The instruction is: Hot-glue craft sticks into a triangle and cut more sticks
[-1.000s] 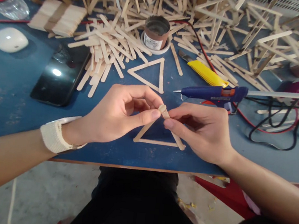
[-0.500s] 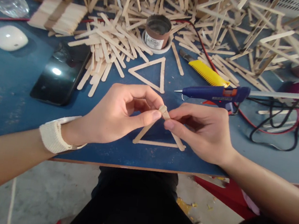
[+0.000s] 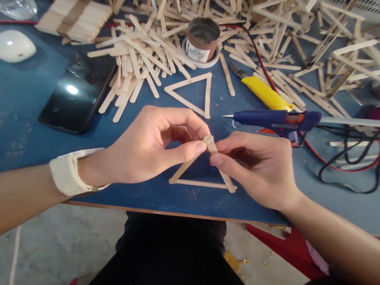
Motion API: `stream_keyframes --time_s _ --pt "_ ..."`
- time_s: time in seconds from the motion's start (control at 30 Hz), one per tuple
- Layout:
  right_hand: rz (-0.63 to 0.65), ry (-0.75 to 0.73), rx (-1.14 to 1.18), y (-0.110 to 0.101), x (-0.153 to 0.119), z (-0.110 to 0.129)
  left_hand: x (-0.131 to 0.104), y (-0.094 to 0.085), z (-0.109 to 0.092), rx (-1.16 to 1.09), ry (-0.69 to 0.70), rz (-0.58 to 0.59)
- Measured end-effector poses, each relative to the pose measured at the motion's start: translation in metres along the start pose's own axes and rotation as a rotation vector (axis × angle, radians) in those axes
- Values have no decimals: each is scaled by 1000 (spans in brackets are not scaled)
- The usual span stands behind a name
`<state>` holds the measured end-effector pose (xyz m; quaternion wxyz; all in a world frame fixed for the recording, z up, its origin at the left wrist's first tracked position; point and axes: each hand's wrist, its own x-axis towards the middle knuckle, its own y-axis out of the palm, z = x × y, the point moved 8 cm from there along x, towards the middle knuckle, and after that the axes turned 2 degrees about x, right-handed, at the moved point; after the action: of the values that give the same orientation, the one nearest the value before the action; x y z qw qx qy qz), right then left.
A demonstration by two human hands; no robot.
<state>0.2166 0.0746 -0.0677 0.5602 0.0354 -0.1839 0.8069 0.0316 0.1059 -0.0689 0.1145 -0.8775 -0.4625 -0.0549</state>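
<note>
A triangle of popsicle sticks (image 3: 202,183) is between my hands near the table's front edge, its top corner toward the far side. My left hand (image 3: 162,146) pinches that corner's left side between thumb and fingertips. Just below the corner, my right hand (image 3: 258,167) grips the right-hand stick with thumb and forefinger. The fingertips partly cover both upper sticks. A second popsicle-stick triangle (image 3: 184,101) lies flat beyond my hands. Close to my right hand rests a blue glue gun (image 3: 272,119) with a glue stick in its back.
Behind are a loose heap of popsicle sticks (image 3: 130,61), a small brown pot (image 3: 202,40) and a yellow utility knife (image 3: 267,93). At left lie a black phone (image 3: 76,94), a white mouse-like object (image 3: 12,45) and a banded stick bundle (image 3: 75,17). Black cables (image 3: 348,173) curl at right.
Almost nothing differs. Both hands keep their hold on the triangle, and the view has shifted very slightly.
</note>
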Motion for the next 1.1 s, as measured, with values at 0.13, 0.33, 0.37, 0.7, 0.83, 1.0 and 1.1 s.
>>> stream_keyframes --time_s 0.13,0.33,0.37,0.7,0.83,1.0,1.1 --pt "-7 80 90 2 0 -3 0 -1 -2 6 3 -7" --pt "-18 123 163 5 1 -3 -1 0 -4 2 -15 -11" --pt "-19 123 166 4 1 -3 -1 0 -3 4 -18 -13" --pt "-38 133 172 3 1 -4 0 2 1 -35 -45 -8" --pt "-34 132 157 3 1 -4 0 1 0 -21 -56 -24" --pt "-31 135 137 4 1 -4 -1 0 -1 1 -56 -20" --pt "-28 138 138 4 1 -4 -1 0 -3 20 -45 -16"
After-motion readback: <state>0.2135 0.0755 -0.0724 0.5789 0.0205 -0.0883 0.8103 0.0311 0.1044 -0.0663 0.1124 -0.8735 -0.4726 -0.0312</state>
